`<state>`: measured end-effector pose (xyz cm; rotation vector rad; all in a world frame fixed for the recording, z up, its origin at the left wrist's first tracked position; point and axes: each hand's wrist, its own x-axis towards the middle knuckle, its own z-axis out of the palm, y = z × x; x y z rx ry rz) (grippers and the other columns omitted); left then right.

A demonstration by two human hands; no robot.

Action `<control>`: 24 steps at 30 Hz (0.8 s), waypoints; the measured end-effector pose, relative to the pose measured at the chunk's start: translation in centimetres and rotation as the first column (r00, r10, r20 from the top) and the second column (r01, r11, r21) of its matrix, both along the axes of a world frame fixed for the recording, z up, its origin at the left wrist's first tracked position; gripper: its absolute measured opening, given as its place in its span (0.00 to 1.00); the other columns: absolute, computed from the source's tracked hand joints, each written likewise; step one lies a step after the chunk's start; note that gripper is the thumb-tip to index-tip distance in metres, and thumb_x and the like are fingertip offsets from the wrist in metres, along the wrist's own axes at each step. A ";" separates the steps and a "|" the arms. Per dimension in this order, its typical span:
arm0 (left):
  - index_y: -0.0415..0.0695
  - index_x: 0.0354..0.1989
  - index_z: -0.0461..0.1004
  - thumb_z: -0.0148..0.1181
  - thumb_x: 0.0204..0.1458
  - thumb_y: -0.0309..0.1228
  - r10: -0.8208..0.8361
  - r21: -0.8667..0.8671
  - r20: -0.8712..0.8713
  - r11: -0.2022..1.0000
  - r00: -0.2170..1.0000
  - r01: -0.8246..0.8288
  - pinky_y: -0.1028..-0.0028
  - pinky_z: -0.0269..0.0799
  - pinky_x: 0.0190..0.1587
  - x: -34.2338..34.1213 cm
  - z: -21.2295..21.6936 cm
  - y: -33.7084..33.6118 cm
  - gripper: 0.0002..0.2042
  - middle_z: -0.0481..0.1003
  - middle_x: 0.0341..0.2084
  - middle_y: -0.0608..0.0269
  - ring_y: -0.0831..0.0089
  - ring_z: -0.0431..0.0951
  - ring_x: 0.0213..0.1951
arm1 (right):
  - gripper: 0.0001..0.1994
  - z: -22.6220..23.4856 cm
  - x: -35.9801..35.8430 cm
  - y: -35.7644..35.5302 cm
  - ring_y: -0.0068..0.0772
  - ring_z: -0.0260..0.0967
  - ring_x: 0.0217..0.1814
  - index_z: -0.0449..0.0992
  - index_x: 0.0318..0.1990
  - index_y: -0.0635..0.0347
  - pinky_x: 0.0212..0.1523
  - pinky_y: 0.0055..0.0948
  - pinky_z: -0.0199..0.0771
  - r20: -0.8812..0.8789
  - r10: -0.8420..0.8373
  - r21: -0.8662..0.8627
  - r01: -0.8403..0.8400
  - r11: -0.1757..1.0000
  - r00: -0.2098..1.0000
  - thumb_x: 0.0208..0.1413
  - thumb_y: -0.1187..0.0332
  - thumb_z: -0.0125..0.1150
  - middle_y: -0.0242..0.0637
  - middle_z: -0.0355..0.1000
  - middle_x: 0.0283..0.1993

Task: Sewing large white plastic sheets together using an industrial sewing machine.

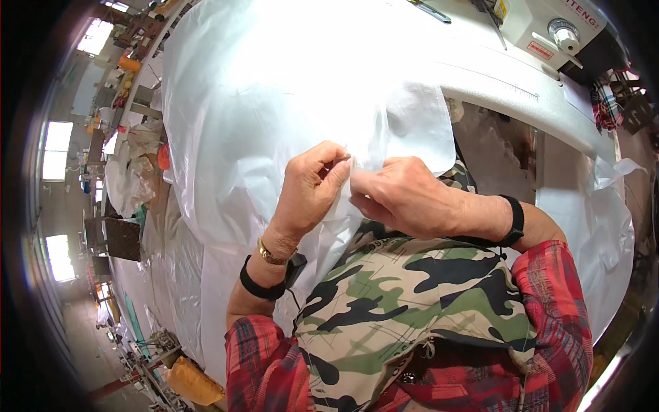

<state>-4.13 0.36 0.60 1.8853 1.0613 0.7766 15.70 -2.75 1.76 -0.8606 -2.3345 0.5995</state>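
Note:
A large sheet of white, slightly sheer fabric [233, 151] spreads over the table and hangs down toward my lap. My left hand [314, 184] pinches the fabric's edge between thumb and forefinger. Close beside it, my right hand [405, 196] is closed on the same edge, its fingers curled and its fingertips partly hidden. Between the two hands the cloth is gathered into small folds. Glare washes out much of the sheet beyond my hands.
A white sewing machine [559, 34] with a round dial stands at the far right of the white table [494, 86]. A small cutting tool [431, 11] lies at the back. More white material [583, 226] hangs at right. Plastic-wrapped bundles [134, 182] and workshop benches are at left.

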 end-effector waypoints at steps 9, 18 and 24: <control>0.38 0.46 0.72 0.55 0.62 0.23 0.058 -0.441 0.315 0.893 0.947 0.091 0.85 0.66 0.34 0.4 -0.9 0.2 0.06 0.74 0.29 0.74 0.89 0.69 0.32 | 0.06 -0.6 -0.4 1.1 0.36 0.68 0.19 0.65 0.31 0.60 0.27 0.37 0.70 0.175 0.154 -0.060 -0.145 0.988 0.972 0.54 0.75 0.58 0.33 0.65 0.17; 0.41 0.42 0.72 0.53 0.66 0.30 0.170 -0.409 0.282 0.912 0.944 -0.042 0.83 0.58 0.28 0.5 -1.5 0.8 0.06 0.68 0.23 0.77 0.89 0.61 0.26 | 0.07 -1.5 -0.7 1.1 0.34 0.68 0.20 0.65 0.29 0.57 0.28 0.35 0.70 0.090 0.178 0.182 -0.192 0.964 0.980 0.52 0.73 0.59 0.31 0.67 0.18; 0.42 0.35 0.74 0.57 0.65 0.34 0.183 -0.353 0.327 0.934 0.927 -0.060 0.83 0.54 0.27 0.9 -2.5 1.6 0.10 0.65 0.22 0.79 0.91 0.58 0.26 | 0.04 -3.0 -0.2 1.0 0.34 0.71 0.26 0.70 0.31 0.60 0.32 0.31 0.72 -0.150 0.144 0.185 -0.115 0.976 0.978 0.56 0.73 0.59 0.35 0.70 0.25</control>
